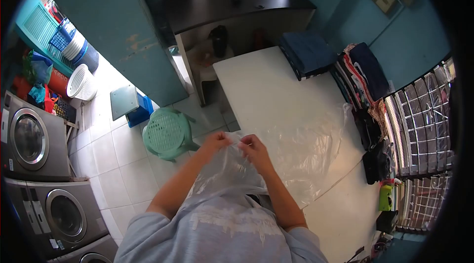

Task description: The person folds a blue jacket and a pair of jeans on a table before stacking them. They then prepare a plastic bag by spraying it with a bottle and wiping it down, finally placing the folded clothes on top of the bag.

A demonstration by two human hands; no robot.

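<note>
A large clear plastic bag [306, 152] is spread over the white table and hangs down in front of my body. My left hand [217, 140] pinches its upper edge with fingers closed. Close beside it, my right hand [253, 149] grips the same edge, thumb and fingers pressed together. A short stretch of gathered plastic shows between the two hands. The rest of the sheet drapes below my wrists and lies crumpled to the right on the white table [256, 78].
Folded dark blue cloth [307, 51] and a stack of folded clothes [363, 73] line the table's far right side. A green plastic stool [168, 133] stands left of the table. Front-loading washing machines [29, 137] are at far left, and a dark counter [237, 3] is at the back.
</note>
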